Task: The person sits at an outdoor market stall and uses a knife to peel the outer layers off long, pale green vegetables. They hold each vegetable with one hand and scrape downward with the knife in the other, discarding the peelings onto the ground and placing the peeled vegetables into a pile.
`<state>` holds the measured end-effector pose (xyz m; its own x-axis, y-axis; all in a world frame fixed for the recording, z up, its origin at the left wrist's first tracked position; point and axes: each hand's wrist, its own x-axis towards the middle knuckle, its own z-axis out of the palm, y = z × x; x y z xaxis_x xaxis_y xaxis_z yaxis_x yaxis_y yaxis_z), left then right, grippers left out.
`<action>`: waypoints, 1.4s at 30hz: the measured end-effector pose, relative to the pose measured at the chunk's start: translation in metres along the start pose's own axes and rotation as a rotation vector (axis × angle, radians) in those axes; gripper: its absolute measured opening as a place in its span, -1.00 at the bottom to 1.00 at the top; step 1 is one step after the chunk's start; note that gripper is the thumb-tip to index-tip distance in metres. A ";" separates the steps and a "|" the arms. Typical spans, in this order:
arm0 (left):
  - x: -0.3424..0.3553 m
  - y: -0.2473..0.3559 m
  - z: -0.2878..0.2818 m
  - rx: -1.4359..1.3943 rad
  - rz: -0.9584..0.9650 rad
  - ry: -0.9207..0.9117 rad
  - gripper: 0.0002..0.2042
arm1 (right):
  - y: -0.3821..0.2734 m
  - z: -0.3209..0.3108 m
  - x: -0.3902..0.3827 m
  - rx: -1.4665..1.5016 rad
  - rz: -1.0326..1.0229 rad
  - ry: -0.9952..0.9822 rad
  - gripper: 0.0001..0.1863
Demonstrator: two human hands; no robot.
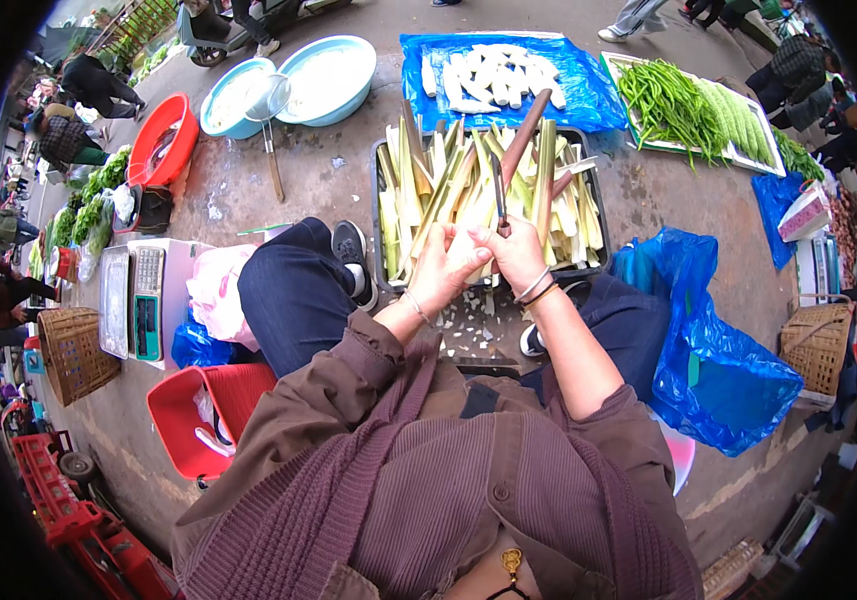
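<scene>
I log: right hand (517, 252) clenching knife (501, 205) | left hand (441, 268) curled against it, contents unclear | both over crate's (380, 215) near edge | pavement (327, 180) between left edge and ladle (275, 176)

We could not tell whether the left hand (441, 272) held anything. The right hand (517, 258) hid a dark tool's (500, 198) lower end from us. We saw a scooter (207, 30) cut off by the top edge and a pinkish basin (682, 456) partly behind a sleeve (639, 440).

No lettering or numbers can be read; at nine o'clock, the keypad (150, 273) of the weighing scale (120, 302) bears marks too small to make out.
</scene>
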<state>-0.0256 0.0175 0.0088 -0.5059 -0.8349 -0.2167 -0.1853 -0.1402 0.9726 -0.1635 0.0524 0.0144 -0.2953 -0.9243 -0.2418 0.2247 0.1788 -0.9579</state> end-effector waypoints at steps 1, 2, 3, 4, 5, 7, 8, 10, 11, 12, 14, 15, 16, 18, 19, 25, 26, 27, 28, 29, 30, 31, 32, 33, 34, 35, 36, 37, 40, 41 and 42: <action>-0.001 0.004 -0.003 -0.126 -0.064 -0.047 -0.50 | -0.004 -0.004 0.000 0.015 0.022 -0.032 -0.78; -0.003 0.007 -0.007 -0.253 -0.132 -0.093 -0.50 | -0.008 -0.008 -0.001 0.032 0.045 -0.067 -0.78; -0.004 0.011 -0.011 -0.381 -0.200 -0.138 -0.49 | -0.012 -0.012 -0.002 0.034 0.017 -0.115 -0.80; -0.004 0.014 -0.010 -0.449 -0.190 -0.163 -0.54 | -0.015 -0.016 -0.001 0.022 0.028 -0.145 -0.78; -0.004 0.017 -0.010 -0.481 -0.188 -0.175 -0.56 | -0.017 -0.019 0.001 0.011 0.032 -0.176 -0.77; -0.004 0.022 -0.009 -0.541 -0.188 -0.206 -0.59 | -0.018 -0.022 0.003 0.033 0.007 -0.209 -0.80; -0.004 0.023 -0.010 -0.567 -0.192 -0.213 -0.60 | -0.017 -0.022 0.005 0.037 -0.006 -0.208 -0.82; -0.004 0.023 -0.011 -0.616 -0.201 -0.233 -0.63 | -0.015 -0.020 0.008 0.070 -0.098 -0.193 -0.86; -0.004 0.022 -0.012 -0.665 -0.207 -0.263 -0.62 | -0.014 -0.019 0.008 0.073 -0.115 -0.173 -0.88; -0.005 0.020 -0.013 -0.715 -0.214 -0.292 -0.62 | -0.014 -0.019 0.008 0.094 -0.129 -0.180 -0.90; -0.004 0.014 -0.016 -0.805 -0.227 -0.337 -0.60 | -0.014 -0.018 0.007 0.110 -0.100 -0.173 -0.94; -0.003 0.011 -0.017 -0.846 -0.256 -0.324 -0.60 | -0.014 -0.019 0.005 0.101 -0.093 -0.165 -0.95; -0.002 0.007 -0.018 -0.887 -0.286 -0.311 -0.60 | -0.013 -0.019 0.004 0.091 -0.087 -0.156 -0.96; -0.001 0.002 -0.020 -0.998 -0.310 -0.341 -0.59 | -0.011 -0.019 0.002 0.141 -0.062 -0.155 -0.96; 0.000 0.001 -0.021 -0.992 -0.307 -0.378 -0.58 | -0.009 -0.019 0.001 0.200 -0.045 -0.165 -0.96; 0.002 0.004 -0.022 -0.501 -0.264 -0.362 -0.57 | 0.019 -0.019 0.008 0.027 -0.029 0.009 -0.86; 0.002 0.002 -0.018 -0.298 -0.225 -0.302 -0.59 | 0.024 -0.017 0.009 -0.142 -0.007 0.060 -0.90; 0.001 -0.001 -0.013 -0.117 -0.116 -0.278 -0.61 | 0.028 -0.016 0.007 -0.216 -0.039 0.053 -0.94; 0.001 -0.006 -0.011 -0.046 -0.168 -0.161 -0.63 | 0.031 -0.012 0.008 -0.217 0.009 0.066 -0.94; 0.004 -0.012 -0.011 -0.051 -0.172 -0.141 -0.63 | 0.031 -0.009 0.009 -0.230 0.071 0.113 -0.94; 0.006 -0.019 -0.010 -0.056 -0.179 -0.124 -0.64 | 0.029 -0.007 0.007 -0.189 0.016 0.090 -0.93; 0.009 -0.028 -0.013 -0.076 -0.145 -0.103 -0.65 | 0.023 -0.007 0.004 -0.170 0.005 0.113 -0.92; 0.010 -0.038 -0.014 -0.111 -0.086 -0.078 -0.67 | 0.014 -0.006 0.001 -0.167 0.049 0.137 -0.92; 0.022 -0.046 -0.019 0.325 -0.057 0.196 -0.71 | 0.004 -0.009 -0.004 0.187 0.075 0.261 -0.89; 0.026 -0.054 -0.040 0.367 -0.069 0.355 -0.74 | -0.013 -0.024 -0.003 0.251 -0.005 0.334 -0.87; 0.028 -0.061 -0.063 0.139 -0.219 0.386 -0.75 | -0.033 -0.045 -0.004 0.103 -0.068 0.369 -0.86; 0.030 -0.063 -0.085 -0.086 -0.457 0.475 -0.75 | -0.051 -0.060 -0.002 0.116 -0.193 0.388 -0.86; 0.036 -0.066 -0.094 -0.146 -0.501 0.520 -0.80 | -0.063 -0.070 -0.004 0.126 -0.277 0.431 -0.87; 0.043 -0.067 -0.088 -0.493 -0.215 0.269 -0.74 | -0.071 -0.074 0.016 0.038 -0.286 0.318 -0.83; 0.045 -0.061 -0.083 -0.492 -0.202 0.184 -0.72 | -0.062 -0.067 0.024 0.001 -0.206 0.328 -0.82; 0.045 -0.054 -0.075 -0.494 -0.207 0.174 -0.70 | -0.052 -0.059 0.034 -0.105 -0.163 0.315 -0.83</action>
<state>0.0249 -0.0529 -0.0469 -0.3468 -0.8330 -0.4312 0.1716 -0.5083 0.8439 -0.2403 0.0318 0.0465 -0.5945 -0.7973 -0.1046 0.0596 0.0860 -0.9945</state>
